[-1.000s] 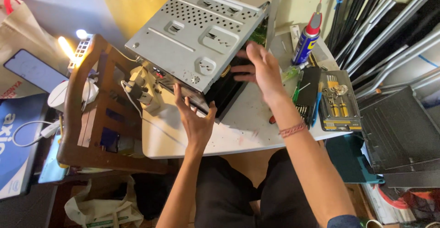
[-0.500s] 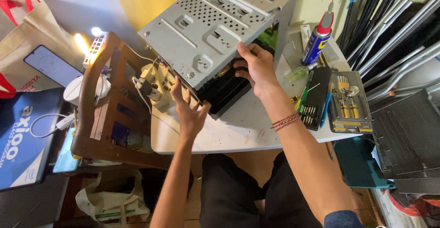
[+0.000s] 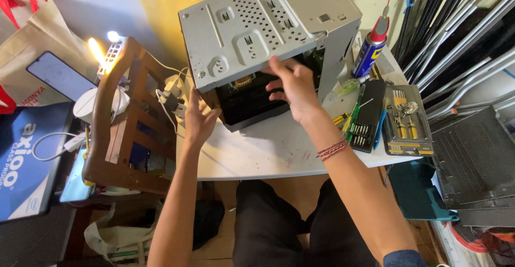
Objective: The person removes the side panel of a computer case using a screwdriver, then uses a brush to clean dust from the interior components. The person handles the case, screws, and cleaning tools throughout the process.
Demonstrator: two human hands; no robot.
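I have the grey metal computer case (image 3: 268,28) tipped up on the white counter (image 3: 268,149), its perforated side panel facing me, so the dark open underside shows. My left hand (image 3: 199,118) props the lower left edge, fingers curled against the metal to steady the tilt. My right hand (image 3: 292,84) rests at the opening's rim, fingers half bent on the panel edge, not clenched. The spray can (image 3: 371,44) and screwdriver bit set (image 3: 367,118) sit just right, within reach.
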